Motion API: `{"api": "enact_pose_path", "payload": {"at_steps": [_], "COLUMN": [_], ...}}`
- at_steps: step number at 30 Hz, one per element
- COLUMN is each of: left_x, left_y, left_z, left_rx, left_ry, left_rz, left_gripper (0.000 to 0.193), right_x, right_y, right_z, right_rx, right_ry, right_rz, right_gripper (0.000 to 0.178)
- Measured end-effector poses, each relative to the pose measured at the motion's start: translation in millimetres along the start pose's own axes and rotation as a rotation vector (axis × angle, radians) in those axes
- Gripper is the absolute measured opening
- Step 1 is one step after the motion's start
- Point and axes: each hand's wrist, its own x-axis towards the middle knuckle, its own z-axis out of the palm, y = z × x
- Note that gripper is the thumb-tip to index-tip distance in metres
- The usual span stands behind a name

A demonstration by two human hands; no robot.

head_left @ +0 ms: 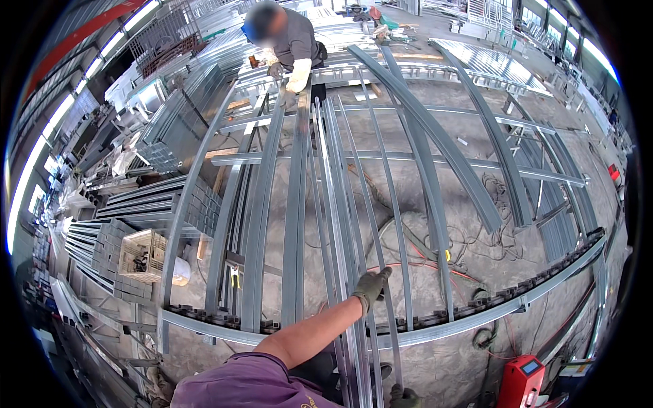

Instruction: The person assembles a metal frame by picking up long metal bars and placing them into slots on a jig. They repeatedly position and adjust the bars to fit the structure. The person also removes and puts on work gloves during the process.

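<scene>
My left hand, in a dark grey-green glove, closes around a thin grey metal bar that runs lengthwise over the frame. At the lower edge, my right hand, gloved alike, is closed at the near end of this same bar; part of that hand is cut off by the picture edge. Just left of the bar lies a bundle of narrow shiny metal profiles, passing under my left forearm. Wider grey steel channels rest further left across the frame.
A co-worker in light gloves leans over the far end of the channels. The near crossbeam carries a row of dark notched holders. Slanted channels lie to the right. Cables trail over the floor near a red machine. A crate stands left.
</scene>
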Motion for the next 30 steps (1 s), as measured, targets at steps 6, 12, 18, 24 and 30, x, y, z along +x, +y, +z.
{"api": "enact_pose_path", "payload": {"at_steps": [6, 12, 18, 24, 30], "left_x": [23, 94, 111, 122, 133], "left_y": [22, 114, 173, 126, 43], "left_z": [-3, -38, -57, -71, -66], "left_rx": [-0.034, -0.266, -0.248, 0.114, 0.838], "left_ry": [0.042, 0.155, 0.165, 0.264, 0.112], "left_rz": [0.285, 0.370, 0.338, 0.331, 0.492], "left_gripper": [0.028, 0.028, 0.023, 0.033, 0.038], "right_x": [2, 27, 78, 128, 134], "right_y": [-66, -145, -239, -261, -242], "right_z": [13, 12, 31, 67, 82], "right_rx": [0.162, -0.134, -0.156, -0.143, -0.074], "right_ry": [-0.071, -0.129, 0.126, 0.079, 0.066], "right_rz": [-0.060, -0.043, -0.173, -0.218, -0.199], "right_gripper": [0.042, 0.060, 0.047, 0.053, 0.057]}}
